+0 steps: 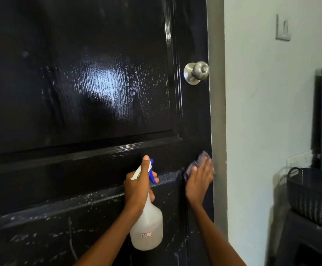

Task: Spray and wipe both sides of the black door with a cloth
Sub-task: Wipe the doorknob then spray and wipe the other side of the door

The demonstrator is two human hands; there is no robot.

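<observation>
Droplets beaded the glossy black panelled door [91, 89] below its round steel knob [196, 72]. Our flat right hand [199, 182] pressed the purple cloth [196, 163]; our left hand [139, 186] gripped the translucent spray bottle [146, 225]. Overlapping downward strokes seemed best.

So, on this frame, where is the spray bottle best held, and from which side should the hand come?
By the narrow neck just under the spray head, as the left hand holds it now. The spray bottle hangs upright, and its round body is too wide for a firm grip. Come from the side away from the door, so the blue trigger lies under the fingers and the nozzle faces the door.
</observation>
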